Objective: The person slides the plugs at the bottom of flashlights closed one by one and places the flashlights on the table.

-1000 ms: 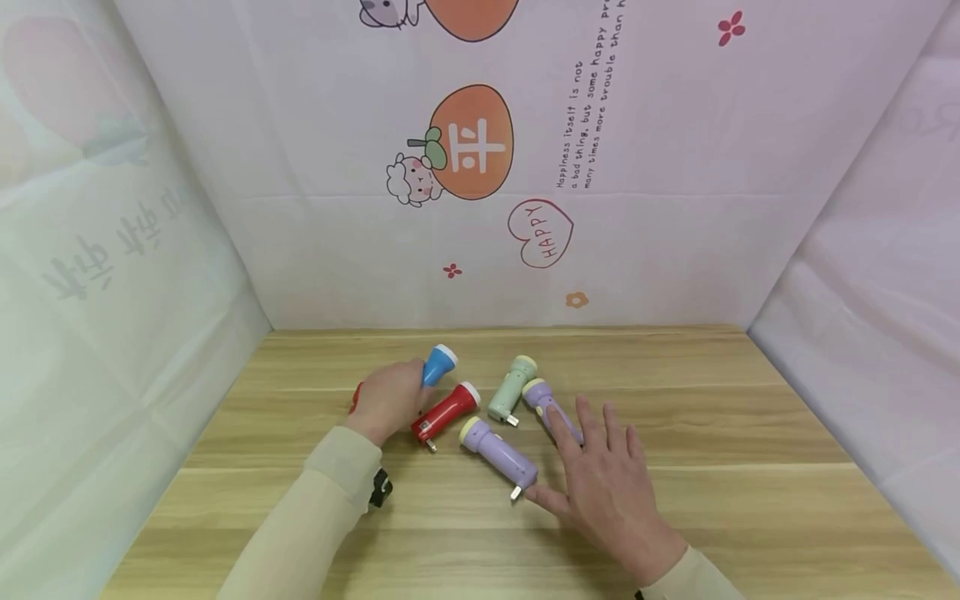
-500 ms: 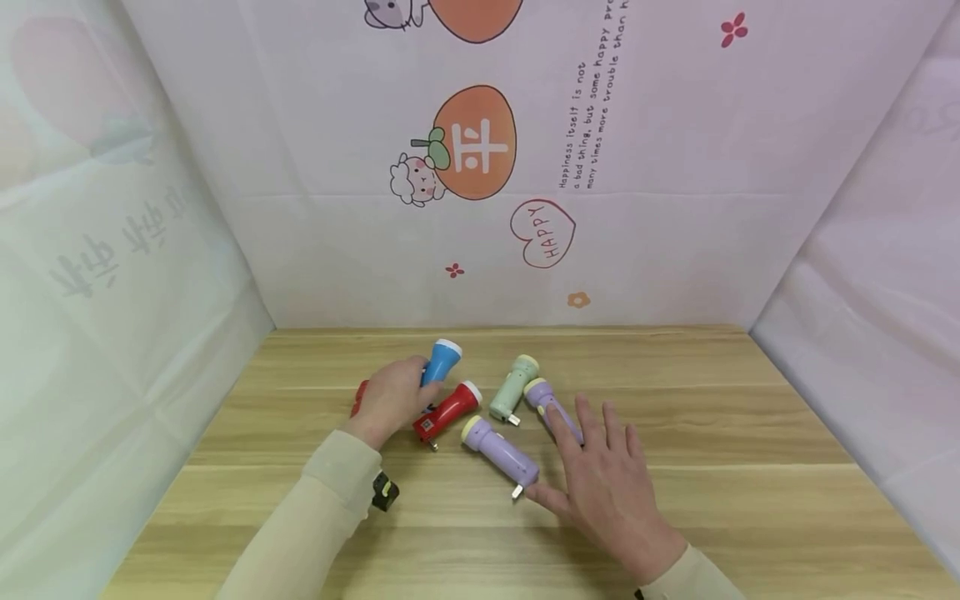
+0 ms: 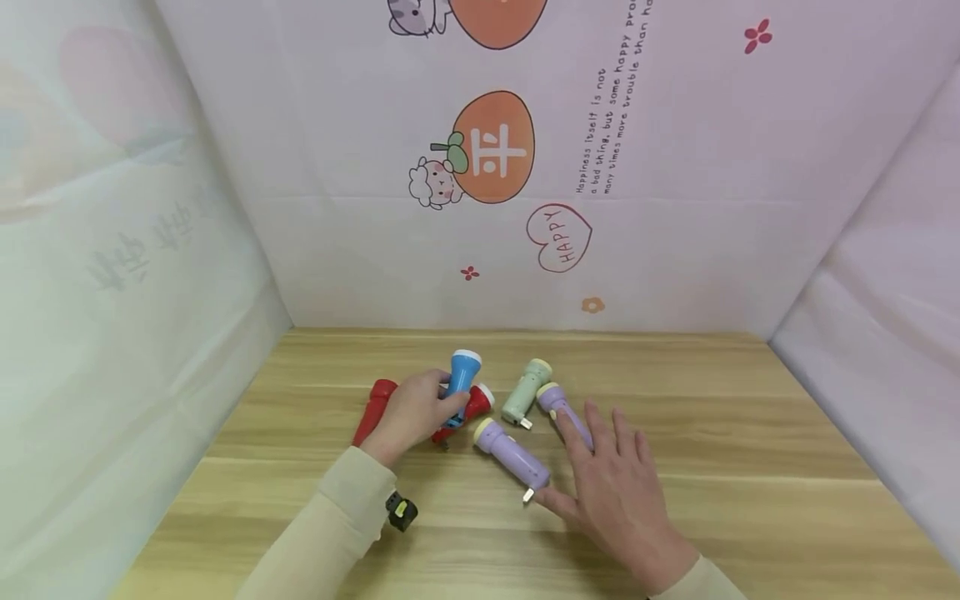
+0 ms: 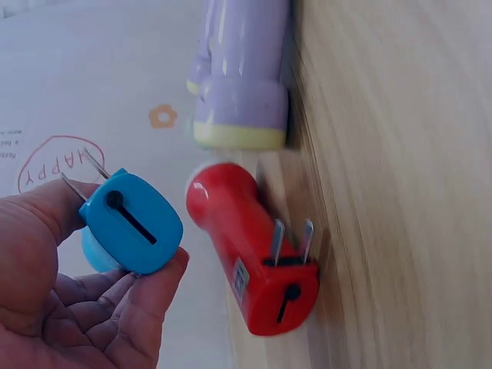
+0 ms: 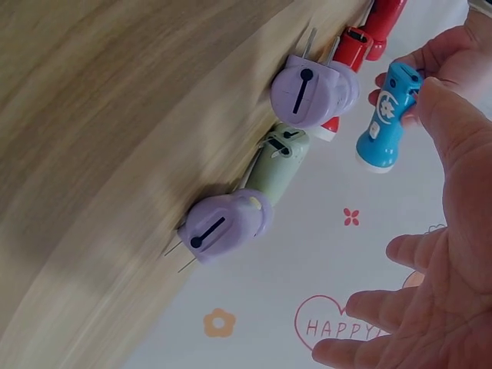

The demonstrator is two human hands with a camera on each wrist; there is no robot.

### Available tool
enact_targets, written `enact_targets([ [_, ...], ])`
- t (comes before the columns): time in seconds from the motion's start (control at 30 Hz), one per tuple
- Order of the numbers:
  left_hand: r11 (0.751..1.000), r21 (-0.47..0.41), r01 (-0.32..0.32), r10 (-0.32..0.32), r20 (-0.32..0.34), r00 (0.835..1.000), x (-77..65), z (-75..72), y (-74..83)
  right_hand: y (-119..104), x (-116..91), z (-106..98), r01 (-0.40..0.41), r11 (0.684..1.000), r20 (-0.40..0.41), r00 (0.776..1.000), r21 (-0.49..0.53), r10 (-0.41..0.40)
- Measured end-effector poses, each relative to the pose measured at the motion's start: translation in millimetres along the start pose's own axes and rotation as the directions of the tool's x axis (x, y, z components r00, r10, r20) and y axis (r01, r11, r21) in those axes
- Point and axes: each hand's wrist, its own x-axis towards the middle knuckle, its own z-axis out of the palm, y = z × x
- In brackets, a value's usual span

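My left hand (image 3: 420,408) grips a blue flashlight (image 3: 461,379) with a white head, held up over the table. Its flat end, with two metal prongs, faces the camera in the left wrist view. Behind it in the head view lies a red flashlight (image 3: 478,402), partly covered. Fingers spread, my right hand (image 3: 618,492) holds nothing; its index finger overlaps a purple flashlight (image 3: 570,425) in the head view. Near its thumb lies another purple flashlight (image 3: 510,454), prongs out. In the right wrist view the right hand (image 5: 453,254) appears apart from the flashlights.
A pale green flashlight (image 3: 527,392) lies beside the right purple one. A second red flashlight (image 3: 372,411) sits left of my left hand, partly hidden by it. White printed cloth (image 3: 360,250) walls the wooden table (image 3: 712,392) at the back and both sides.
The left hand has lifted the blue flashlight and moved it right, in front of the red one, uncovering more of the left red flashlight. The head view shifts slightly; the right hand stays put.
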Motion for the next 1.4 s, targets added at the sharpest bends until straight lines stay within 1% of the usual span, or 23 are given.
enact_targets([
  [0.1,0.999,-0.044,-0.016,0.016,0.005,1.0,-2.6,3.2,2.7,1,-1,0,0.003,1.0,-0.005,1.0,0.006,-0.003],
  [0.23,0.995,-0.103,-0.005,0.007,0.02,1.0,-7.9,5.2,7.7,2,-1,0,0.009,1.0,-0.006,1.0,0.008,-0.009],
  [0.4,0.99,-0.138,-0.003,0.006,0.024,1.0,-14.8,5.1,12.0,1,0,0,0.023,1.0,-0.017,1.0,0.008,-0.023],
  [0.47,0.988,-0.157,-0.003,0.009,0.036,0.999,-16.7,6.0,13.9,1,1,-1,0.029,0.999,-0.027,0.999,0.012,-0.029],
  [0.77,0.963,-0.27,0.006,0.017,0.081,0.997,-22.7,13.1,22.7,-1,3,-2,0.071,0.997,-0.064,0.995,-0.003,-0.071],
  [0.9,0.94,-0.34,0.011,0.027,0.106,0.994,-24.9,18.2,26.5,-3,5,-2,0.094,0.996,-0.068,0.993,-0.005,-0.094],
  [1.07,0.901,-0.434,0.02,0.049,0.147,0.988,-27.7,25.5,29.4,-5,6,-1,0.104,0.994,-0.065,0.992,-0.011,-0.105],
  [1.23,0.862,-0.505,0.05,0.049,0.181,0.982,-32.4,30.0,33.5,-6,7,0,0.131,0.991,-0.114,0.985,-0.011,-0.131],
  [1.33,0.83,-0.554,0.06,0.055,0.189,0.98,-35.3,31.5,36.8,-6,8,1,0.154,0.988,-0.151,0.977,-0.007,-0.153],
  [1.4,0.816,-0.575,0.06,0.061,0.188,0.98,-36.8,32.2,39.0,-7,8,2,0.164,0.987,-0.166,0.973,-0.003,-0.162],
])
